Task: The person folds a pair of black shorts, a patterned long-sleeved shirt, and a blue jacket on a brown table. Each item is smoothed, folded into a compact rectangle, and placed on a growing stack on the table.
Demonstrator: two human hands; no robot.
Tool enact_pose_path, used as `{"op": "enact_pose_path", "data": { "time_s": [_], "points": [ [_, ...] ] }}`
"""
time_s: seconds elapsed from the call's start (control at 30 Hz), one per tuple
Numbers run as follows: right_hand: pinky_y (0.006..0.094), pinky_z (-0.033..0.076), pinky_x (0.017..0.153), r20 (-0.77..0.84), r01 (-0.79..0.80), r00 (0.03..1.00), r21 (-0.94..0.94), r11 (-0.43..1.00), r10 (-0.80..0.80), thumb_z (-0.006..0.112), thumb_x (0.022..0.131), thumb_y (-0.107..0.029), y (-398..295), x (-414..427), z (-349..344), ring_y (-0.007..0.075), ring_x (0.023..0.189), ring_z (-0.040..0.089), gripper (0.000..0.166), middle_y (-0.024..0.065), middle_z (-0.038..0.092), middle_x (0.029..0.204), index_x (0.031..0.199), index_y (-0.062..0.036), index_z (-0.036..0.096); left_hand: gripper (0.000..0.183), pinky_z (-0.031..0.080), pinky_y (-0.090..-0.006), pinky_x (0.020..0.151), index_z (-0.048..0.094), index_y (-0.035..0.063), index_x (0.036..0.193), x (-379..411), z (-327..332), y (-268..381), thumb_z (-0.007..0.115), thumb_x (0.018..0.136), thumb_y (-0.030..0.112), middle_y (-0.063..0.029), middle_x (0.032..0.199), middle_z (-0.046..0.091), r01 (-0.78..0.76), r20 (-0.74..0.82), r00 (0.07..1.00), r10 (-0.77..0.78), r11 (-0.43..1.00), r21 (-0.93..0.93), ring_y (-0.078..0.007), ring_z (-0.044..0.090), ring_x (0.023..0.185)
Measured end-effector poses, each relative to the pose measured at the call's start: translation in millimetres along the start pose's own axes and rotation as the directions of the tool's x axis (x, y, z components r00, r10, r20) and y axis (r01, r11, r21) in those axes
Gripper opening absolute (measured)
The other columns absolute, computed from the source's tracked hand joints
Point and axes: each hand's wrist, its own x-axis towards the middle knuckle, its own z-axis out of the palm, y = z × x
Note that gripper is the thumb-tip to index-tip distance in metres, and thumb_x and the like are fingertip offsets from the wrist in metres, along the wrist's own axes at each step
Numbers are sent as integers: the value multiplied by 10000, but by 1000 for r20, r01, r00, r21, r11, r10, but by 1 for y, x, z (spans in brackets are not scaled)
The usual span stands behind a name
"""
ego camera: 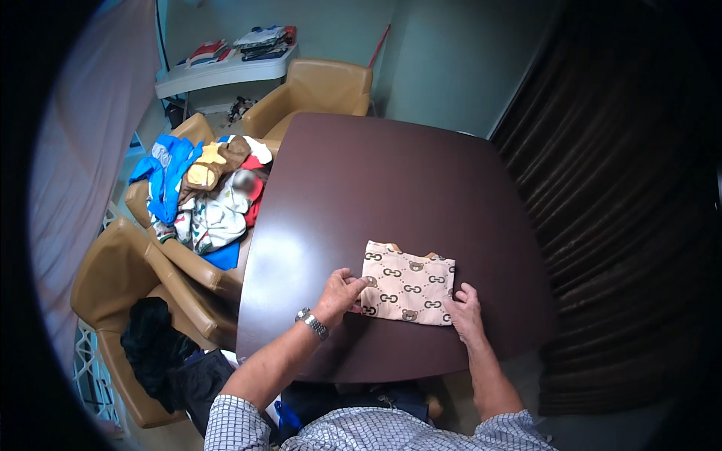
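A folded peach garment (409, 284) with printed bear heads and dark chain links lies flat near the front of the dark brown table (383, 186). My left hand (340, 293), with a metal-band watch (311, 323) on its wrist, touches the garment's left edge, the thumb over the fabric and the fingers beside it. At the lower right edge, my right hand (466, 310) rests its thumb side against the cloth, its fingers apart. Whether the left fingers pinch the fabric cannot be told.
Tan armchairs (113, 270) line the table's left side; one holds a heap of colourful clothes (208, 191), another dark clothes (152, 344). Another tan armchair (330, 84) stands at the far end. Folded clothes (262, 42) lie on a white desk (225, 79). A dark curtain (598, 253) hangs right.
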Motion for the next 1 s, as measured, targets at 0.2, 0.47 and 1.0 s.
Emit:
{"op": "enact_pose_path", "data": {
  "time_s": [0.2, 0.47, 1.0],
  "points": [
    [279, 534, 470, 136, -266, 956, 19, 964, 261, 838, 1000, -317, 4, 10, -12, 145, 752, 739, 770, 160, 789, 1109, 1541, 62, 443, 400, 538, -302, 551, 746, 23, 1149, 30, 7, 25, 757, 1065, 414, 0, 812, 621, 162, 221, 957, -187, 978, 129, -118, 594, 646],
    [311, 572, 508, 350, -252, 909, 36, 967, 224, 772, 1042, -219, 32, 24, -15, 134, 685, 729, 266, 64, 790, 946, 1196, -12, 705, 342, 567, -310, 481, 756, -30, 938, 25, 18, 15, 730, 1003, 304, -97, 749, 731, 41, 204, 972, -118, 938, 346, -172, 689, 561],
    [315, 602, 805, 609, -5, 793, 40, 999, -20, 672, 1080, -131, -96, -41, 77, 131, 902, 722, 193, 81, 751, 1083, 1197, 18, 639, 350, 655, -338, 957, 610, -46, 1409, -142, -57, -53, 658, 1104, 118, -127, 1301, 756, -93, 13, 992, 126, 792, -604, -168, 768, 1103]
  ]
}}
